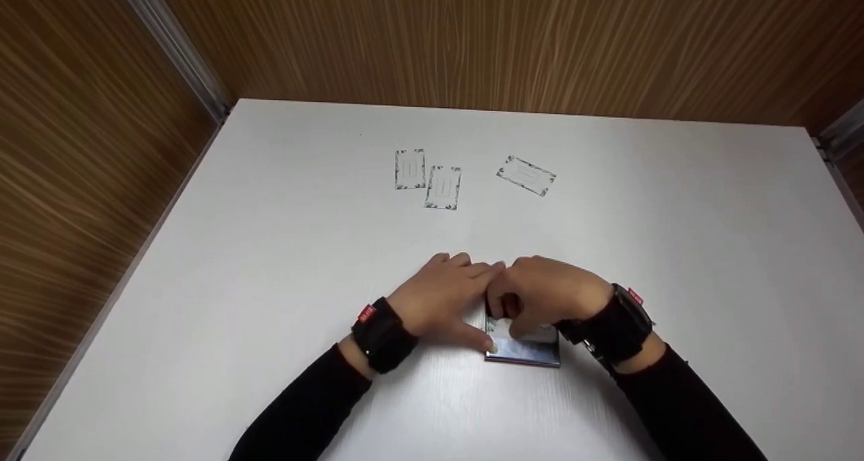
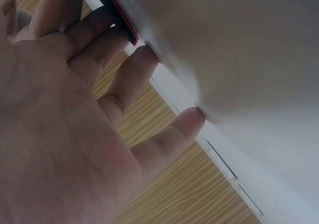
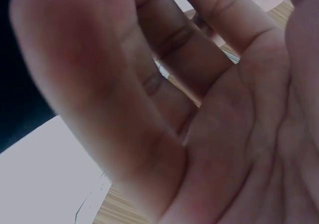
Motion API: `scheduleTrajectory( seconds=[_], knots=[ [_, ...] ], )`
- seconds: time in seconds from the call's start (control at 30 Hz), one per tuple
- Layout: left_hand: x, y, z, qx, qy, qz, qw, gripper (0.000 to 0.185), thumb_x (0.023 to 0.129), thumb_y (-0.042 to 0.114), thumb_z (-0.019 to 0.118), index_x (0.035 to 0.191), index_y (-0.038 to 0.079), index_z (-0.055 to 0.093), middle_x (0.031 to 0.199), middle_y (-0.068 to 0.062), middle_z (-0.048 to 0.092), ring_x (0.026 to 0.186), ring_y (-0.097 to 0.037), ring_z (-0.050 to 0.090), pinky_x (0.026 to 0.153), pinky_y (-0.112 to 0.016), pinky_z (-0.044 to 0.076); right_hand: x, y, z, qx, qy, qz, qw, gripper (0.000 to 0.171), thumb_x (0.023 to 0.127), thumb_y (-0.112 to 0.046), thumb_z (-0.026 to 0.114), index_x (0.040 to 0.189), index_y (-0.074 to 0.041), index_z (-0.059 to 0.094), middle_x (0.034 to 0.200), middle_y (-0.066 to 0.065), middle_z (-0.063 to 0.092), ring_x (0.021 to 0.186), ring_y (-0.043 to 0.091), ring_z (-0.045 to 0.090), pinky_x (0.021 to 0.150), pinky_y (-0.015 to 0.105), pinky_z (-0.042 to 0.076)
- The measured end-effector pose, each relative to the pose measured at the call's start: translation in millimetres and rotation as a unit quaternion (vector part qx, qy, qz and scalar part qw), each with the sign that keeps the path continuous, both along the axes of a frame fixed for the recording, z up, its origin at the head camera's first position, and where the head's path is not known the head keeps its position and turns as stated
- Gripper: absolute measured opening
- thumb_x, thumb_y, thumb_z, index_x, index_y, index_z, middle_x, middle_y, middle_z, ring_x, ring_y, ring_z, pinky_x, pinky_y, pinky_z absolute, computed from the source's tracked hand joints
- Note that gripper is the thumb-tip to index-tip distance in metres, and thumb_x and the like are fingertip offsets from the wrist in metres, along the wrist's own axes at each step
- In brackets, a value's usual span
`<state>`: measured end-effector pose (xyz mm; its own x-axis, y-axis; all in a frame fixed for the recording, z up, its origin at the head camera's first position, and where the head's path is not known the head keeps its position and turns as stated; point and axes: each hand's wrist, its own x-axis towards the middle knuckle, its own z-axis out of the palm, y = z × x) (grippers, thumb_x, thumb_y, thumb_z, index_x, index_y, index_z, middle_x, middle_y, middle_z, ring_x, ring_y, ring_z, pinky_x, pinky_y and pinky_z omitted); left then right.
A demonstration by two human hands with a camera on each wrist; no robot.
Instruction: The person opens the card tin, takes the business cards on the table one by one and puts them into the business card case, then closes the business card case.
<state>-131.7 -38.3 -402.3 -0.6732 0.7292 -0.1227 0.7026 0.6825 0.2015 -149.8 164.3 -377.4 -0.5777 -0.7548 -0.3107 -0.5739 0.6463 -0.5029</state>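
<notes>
Fingers (image 2: 169, 134) of the left hand (image 1: 442, 299) are spread and fairly straight, some tips resting on the table (image 1: 283, 245), others against the red-edged side of a flat box (image 1: 533, 357). The left thumb (image 1: 479, 338) touches the box near its seven o'clock corner. Fingers (image 1: 498, 299) of the right hand (image 1: 550, 289) bend down over the box's twelve o'clock part; whether they pinch anything, I cannot tell. Between that hand and the box's glossy near strip shows a pale surface (image 1: 499, 327) with a leaf print.

The box lies on the table, directly below the right hand. Black bands circle both wrists, the left one (image 1: 385, 335) at nine o'clock from the box, the right one (image 1: 621, 322) near three. Black sleeves follow.

Farther out, two upright leaf-bordered cards (image 1: 443, 188) lie side by side at eleven o'clock, and a slanted card (image 1: 526, 175) at twelve. Wood-grain panels (image 1: 459, 42) stand beyond.
</notes>
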Motion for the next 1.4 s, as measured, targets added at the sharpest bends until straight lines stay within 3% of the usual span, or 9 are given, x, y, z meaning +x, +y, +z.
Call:
scheduleTrajectory(
  seconds=[0.2, 0.53, 0.63, 0.73, 0.83, 0.93, 1.13, 1.27, 1.4],
  knots=[
    [-0.9, -0.7, 0.1, -0.008, 0.008, -0.001, 0.9999, 0.114, 0.069, 0.078, 0.070, 0.158, 0.017, 0.030, 0.149, 0.010, 0.049, 0.119, -0.016, 0.046, 0.106, -0.042, 0.037, 0.2, -1.8, -0.2, 0.004, 0.011, 0.006, 1.000, 0.027, 0.062, -0.002, 0.069, 0.077, -0.025, 0.070, 0.055, -0.015, 0.051, 0.052, 0.001, 0.045, 0.048, 0.024, 0.040],
    [-3.4, -2.2, -0.1, -0.009, 0.016, -0.005, 0.9998, 0.111, 0.068, 0.079, 0.069, 0.155, 0.019, 0.035, 0.145, 0.012, 0.051, 0.114, -0.015, 0.047, 0.102, -0.041, 0.039, -11.1, 4.7, 3.1, -0.036, 0.006, 0.038, 0.999, 0.011, 0.084, -0.014, 0.068, 0.086, -0.023, 0.074, 0.072, -0.017, 0.063, 0.063, 0.002, 0.056, 0.060, 0.025, 0.049],
    [-4.4, -2.6, -0.3, -0.002, 0.021, -0.007, 0.9998, 0.104, 0.069, 0.078, 0.070, 0.151, 0.023, 0.040, 0.141, 0.013, 0.054, 0.109, -0.014, 0.047, 0.097, -0.039, 0.040, -19.9, 12.0, 4.4, -0.059, 0.040, 0.018, 0.997, 0.010, 0.087, -0.016, 0.068, 0.085, -0.025, 0.071, 0.075, -0.017, 0.062, 0.067, 0.004, 0.056, 0.065, 0.026, 0.049],
    [-4.8, -2.0, -0.8, 0.008, 0.012, -0.006, 0.9999, 0.096, 0.069, 0.077, 0.071, 0.146, 0.025, 0.046, 0.143, 0.012, 0.053, 0.110, -0.015, 0.046, 0.098, -0.041, 0.040, -29.8, 21.3, 5.4, -0.081, 0.098, -0.042, 0.991, 0.004, 0.091, -0.021, 0.069, 0.090, -0.023, 0.072, 0.082, -0.015, 0.065, 0.076, 0.006, 0.060, 0.073, 0.031, 0.050],
    [-5.3, -1.9, -0.6, 0.012, 0.002, -0.002, 0.9999, 0.099, 0.069, 0.076, 0.071, 0.149, 0.023, 0.045, 0.151, 0.010, 0.047, 0.117, -0.016, 0.046, 0.104, -0.044, 0.038, -38.6, 30.4, 5.6, -0.087, 0.155, -0.116, 0.977, 0.015, 0.093, -0.024, 0.068, 0.105, -0.019, 0.073, 0.101, -0.006, 0.071, 0.095, 0.015, 0.065, 0.084, 0.041, 0.051],
    [-5.6, -2.9, 0.3, 0.012, -0.005, 0.000, 0.9999, 0.102, 0.070, 0.076, 0.071, 0.150, 0.021, 0.043, 0.152, 0.009, 0.046, 0.120, -0.017, 0.046, 0.106, -0.046, 0.037, -47.2, 37.2, 1.7, -0.084, 0.179, -0.156, 0.968, 0.030, 0.094, -0.025, 0.066, 0.122, -0.014, 0.069, 0.124, 0.005, 0.068, 0.116, 0.026, 0.061, 0.095, 0.051, 0.048],
    [-6.1, -3.0, 1.6, 0.014, -0.010, 0.004, 0.9998, 0.102, 0.070, 0.075, 0.072, 0.151, 0.020, 0.042, 0.152, 0.008, 0.047, 0.124, -0.018, 0.046, 0.107, -0.047, 0.037, -62.3, 45.2, -15.8, -0.052, 0.155, -0.155, 0.974, 0.062, 0.097, -0.039, 0.063, 0.150, -0.011, 0.046, 0.158, 0.018, 0.036, 0.145, 0.041, 0.032, 0.111, 0.061, 0.032],
    [-5.3, -2.5, 2.2, 0.008, -0.013, 0.004, 0.9999, 0.106, 0.070, 0.074, 0.072, 0.154, 0.018, 0.038, 0.150, 0.008, 0.049, 0.125, -0.018, 0.046, 0.108, -0.047, 0.036, -66.8, 45.2, -24.8, -0.023, 0.132, -0.167, 0.977, 0.076, 0.096, -0.052, 0.059, 0.157, -0.014, 0.033, 0.165, 0.018, 0.015, 0.149, 0.048, 0.015, 0.108, 0.073, 0.023],
    [-5.5, 0.8, 2.2, 0.002, -0.020, -0.003, 0.9998, 0.105, 0.071, 0.076, 0.071, 0.154, 0.019, 0.038, 0.152, 0.007, 0.047, 0.127, -0.018, 0.045, 0.110, -0.049, 0.035, -68.1, 47.4, -27.3, 0.003, 0.113, -0.180, 0.977, 0.082, 0.095, -0.058, 0.055, 0.159, -0.017, 0.025, 0.167, 0.019, 0.004, 0.148, 0.052, 0.010, 0.106, 0.077, 0.018]
  ],
)
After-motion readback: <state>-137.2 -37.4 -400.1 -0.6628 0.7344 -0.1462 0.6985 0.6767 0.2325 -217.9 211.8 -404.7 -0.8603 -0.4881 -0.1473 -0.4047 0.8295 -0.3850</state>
